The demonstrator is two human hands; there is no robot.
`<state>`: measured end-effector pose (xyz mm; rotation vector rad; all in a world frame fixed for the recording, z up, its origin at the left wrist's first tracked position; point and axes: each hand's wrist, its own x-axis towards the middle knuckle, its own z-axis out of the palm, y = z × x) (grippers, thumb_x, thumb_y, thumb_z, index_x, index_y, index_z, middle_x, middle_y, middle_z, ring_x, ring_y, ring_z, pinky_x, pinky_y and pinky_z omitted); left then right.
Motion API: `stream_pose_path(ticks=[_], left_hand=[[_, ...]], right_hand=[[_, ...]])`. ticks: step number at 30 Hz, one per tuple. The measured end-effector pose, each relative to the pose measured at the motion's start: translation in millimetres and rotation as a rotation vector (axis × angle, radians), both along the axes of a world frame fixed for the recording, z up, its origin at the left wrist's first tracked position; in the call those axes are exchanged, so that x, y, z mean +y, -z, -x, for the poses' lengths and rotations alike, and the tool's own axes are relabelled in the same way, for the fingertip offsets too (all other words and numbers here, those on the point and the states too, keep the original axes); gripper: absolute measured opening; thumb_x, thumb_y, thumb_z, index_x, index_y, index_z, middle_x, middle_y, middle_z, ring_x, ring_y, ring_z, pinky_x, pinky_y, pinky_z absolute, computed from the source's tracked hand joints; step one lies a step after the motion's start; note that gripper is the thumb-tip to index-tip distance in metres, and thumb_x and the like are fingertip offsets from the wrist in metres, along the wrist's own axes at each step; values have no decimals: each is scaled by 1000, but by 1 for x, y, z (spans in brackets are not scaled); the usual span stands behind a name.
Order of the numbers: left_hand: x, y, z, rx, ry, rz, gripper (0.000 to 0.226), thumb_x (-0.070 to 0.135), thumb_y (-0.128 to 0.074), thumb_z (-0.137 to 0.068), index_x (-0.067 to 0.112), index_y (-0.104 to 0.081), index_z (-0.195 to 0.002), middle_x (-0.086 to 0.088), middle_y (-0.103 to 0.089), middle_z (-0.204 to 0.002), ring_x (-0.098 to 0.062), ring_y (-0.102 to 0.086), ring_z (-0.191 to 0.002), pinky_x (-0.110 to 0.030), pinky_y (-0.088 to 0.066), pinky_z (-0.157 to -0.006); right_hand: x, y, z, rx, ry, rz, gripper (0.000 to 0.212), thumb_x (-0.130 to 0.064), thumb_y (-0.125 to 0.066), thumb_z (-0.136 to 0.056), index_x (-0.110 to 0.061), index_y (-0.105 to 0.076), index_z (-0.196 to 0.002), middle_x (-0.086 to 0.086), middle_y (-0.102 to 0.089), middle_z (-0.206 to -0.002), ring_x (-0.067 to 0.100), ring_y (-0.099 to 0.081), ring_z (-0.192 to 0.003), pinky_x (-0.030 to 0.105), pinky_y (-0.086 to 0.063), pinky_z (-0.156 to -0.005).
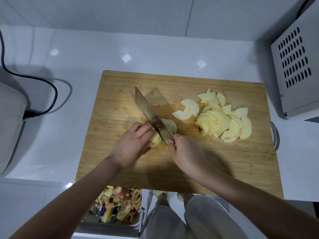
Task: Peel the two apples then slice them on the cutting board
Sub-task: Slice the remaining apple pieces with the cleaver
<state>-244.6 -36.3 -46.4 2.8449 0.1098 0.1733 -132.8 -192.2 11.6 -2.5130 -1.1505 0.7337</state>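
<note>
The remaining pale yellow peeled apple piece (156, 140) lies on the rectangular wooden cutting board (119, 100), at 9 o'clock from the board's middle. Treat it as light, firm and wet: the cut flesh is probably slippery, and thin slices are likely to snap under pressure. Your left hand (133, 144) curls over the piece from 8 o'clock, fingers just beside the blade's flat, so its own long axis is hidden. Keep the hold on the rounded back. Your right hand (185, 152) wraps the handle of the broad steel kitchen knife (151, 116). The blade's long axis runs from the handle at 5 o'clock to the tip at 11 o'clock. The heap of pale apple slices (224, 121) sits at 3 o'clock.
</note>
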Motion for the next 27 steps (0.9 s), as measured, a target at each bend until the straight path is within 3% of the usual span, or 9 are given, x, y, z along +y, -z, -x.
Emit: stream_pose_path(ticks=[3, 6, 12, 17, 23, 27], left_hand=[[0, -2, 0, -5, -12, -10, 37, 26, -62, -82, 6, -64, -113, -11, -64, -114, -25, -49, -99, -37, -55, -75], [-1, -3, 0, 1, -9, -11, 38, 25, -66, -78, 6, -65, -111, -10, -65, -113, -27, -53, -97, -37, -55, -73], [0, -2, -1, -15, 3, -11, 37, 25, -64, -80, 6, -65, -113, -9, -64, -115, -27, -53, -96, -36, -54, -75], [2, 1, 1, -27, 19, 4, 41, 32, -48, -88, 5, -65, -112, -12, -65, -114, -25, -48, -100, -36, -53, -76], [0, 4, 3, -49, -4, 25, 38, 32, -49, -88, 5, -64, -110, -12, -63, -113, -25, -48, -103, -37, -55, -74], [1, 1, 1, -57, -8, 6, 40, 33, -47, -86, 5, -66, -107, -11, -64, -111, -24, -46, -101, -35, -54, -74]], right_hand=[[-7, -14, -1, -21, -26, -21, 21, -24, -37, -99, -22, -43, -79, -14, -38, -58, 0, -37, -46, 15, -22, -43], [-10, -23, 0, -19, -49, -23, 21, -24, -36, -99, -22, -45, -80, -14, -37, -58, 0, -36, -47, 16, -22, -44], [-4, -18, -1, -21, -60, 6, 23, -23, -38, -99, -14, -57, -90, -12, -38, -61, 3, -40, -52, 15, -25, -46], [10, 4, 4, 22, -23, 39, 26, -22, -39, -99, -11, -59, -88, -10, -43, -61, 7, -46, -55, 14, -27, -45], [1, -1, 0, 31, 22, 11, 24, -24, -38, -99, -14, -55, -84, -13, -39, -57, 0, -37, -46, 15, -21, -42], [-8, -21, -1, -20, -24, 5, 20, -25, -37, -99, -23, -42, -79, -14, -37, -58, 1, -36, -46, 16, -22, -43]])
